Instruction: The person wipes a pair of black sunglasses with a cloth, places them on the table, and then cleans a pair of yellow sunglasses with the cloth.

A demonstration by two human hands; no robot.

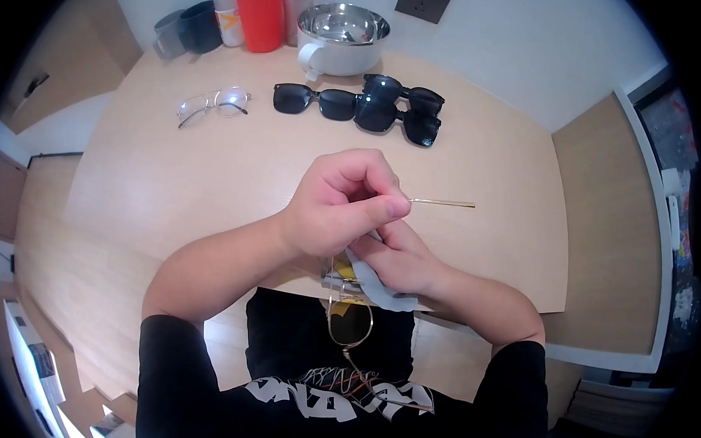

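My left hand (346,200) is closed over the table, thumb and forefinger pinching a thin gold temple whose tip sticks out to the right. Just below and to the right, my right hand (402,260) is closed on a grey cloth (384,291); its fingertips are partly hidden behind my left hand. Gold-framed glasses (351,342) hang below both hands, past the table's near edge, with one lens rim in view and the other temple pointing down to the right. Part of the frame is hidden by the hands and cloth.
Clear glasses (214,105) lie at the back left of the table (171,171). Several dark sunglasses (315,102) lie at the back centre, some overlapping. Behind them stand a white-and-steel bowl (343,53), a red container (262,21) and dark mugs (199,29).
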